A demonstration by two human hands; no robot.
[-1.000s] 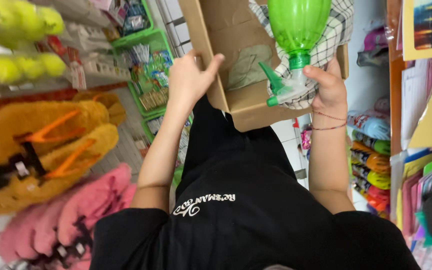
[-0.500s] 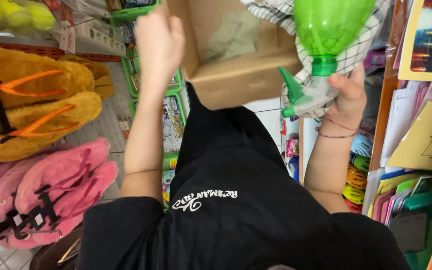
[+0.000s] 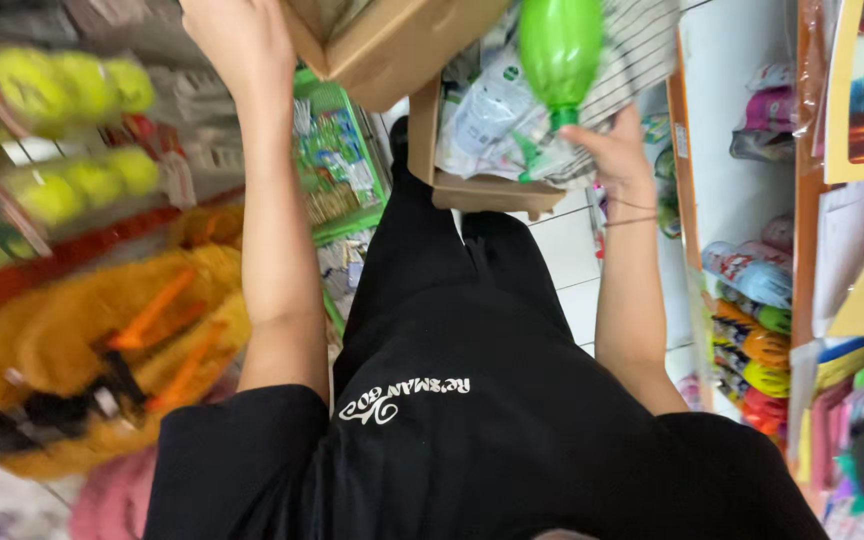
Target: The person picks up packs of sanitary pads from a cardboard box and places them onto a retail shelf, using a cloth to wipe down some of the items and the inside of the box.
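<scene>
- The left hand [image 3: 237, 40] is raised to the top edge of the view, arm stretched nearly straight up from the shoulder, forearm bare. Its palm lies flat against the side of a brown cardboard box [image 3: 402, 45]; the fingers run out of the frame, so how far they curl around the box cannot be told.
- The right hand [image 3: 612, 150] is also lifted, but lower than the left, elbow bent and forearm rising steeply. A thin cord bracelet [image 3: 627, 215] sits at the wrist.
- The right hand's fingers are closed around the white and green trigger head of a green spray bottle [image 3: 559, 50], which hangs upside down in this view, its body pointing toward the top edge, just right of the box.
- Below the box, touching the right hand, lies a second shallow cardboard tray [image 3: 492, 190] holding plastic-wrapped packets [image 3: 487, 115] and a checked cloth [image 3: 642, 45].
- Left of the box, a rack carries yellow-green balls [image 3: 72, 85] in clear packs.
- Further down on that side lie fuzzy yellow slippers [image 3: 102, 340] with orange straps, blurred.
- Right of the box, a white and orange shelf [image 3: 742, 170] holds rolled, colourful items [image 3: 752, 330].
- The person's black shirt [image 3: 492, 440] fills the lower middle.
</scene>
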